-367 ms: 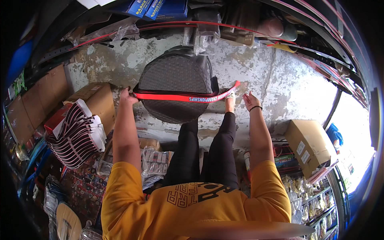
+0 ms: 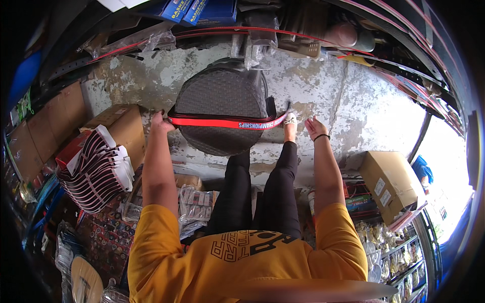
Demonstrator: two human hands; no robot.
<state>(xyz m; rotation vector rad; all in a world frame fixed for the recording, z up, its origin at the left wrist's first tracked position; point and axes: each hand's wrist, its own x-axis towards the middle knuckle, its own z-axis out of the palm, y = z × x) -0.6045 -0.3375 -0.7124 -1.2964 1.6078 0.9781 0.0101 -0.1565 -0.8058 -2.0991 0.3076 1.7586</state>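
One red band (image 2: 217, 122), pale lettering along part of its length, dark strip at its upper edge. Location: stretched crosswise over the black round stool (image 2: 222, 93); whether it rests on the seat I cannot tell. Right end: bent upward, past the stool's right side.

One left hand (image 2: 160, 122), just left of the stool. Fingers closed on the band's left end, as far as I can make out. Arm nearly straight, reaching forward from a yellow sleeve (image 2: 156, 230).

One right hand (image 2: 316, 127), right of the stool, apart from the band. I see fingers parted and loosely bent, pointing away from the body, nothing visible in the grasp. Arm extended, dark wristband (image 2: 322, 136) at the wrist.

One right foot (image 2: 290, 126), between the stool and the right hand, near the band's right end.

One stack of striped sheets (image 2: 96, 174), left of the stool and nearer the body. Behind it, one brown carton (image 2: 118, 129), left of the stool.

One open carton (image 2: 391, 184), well to the stool's right, nearer the body.

Several blue boxes (image 2: 214, 12), beyond the stool.
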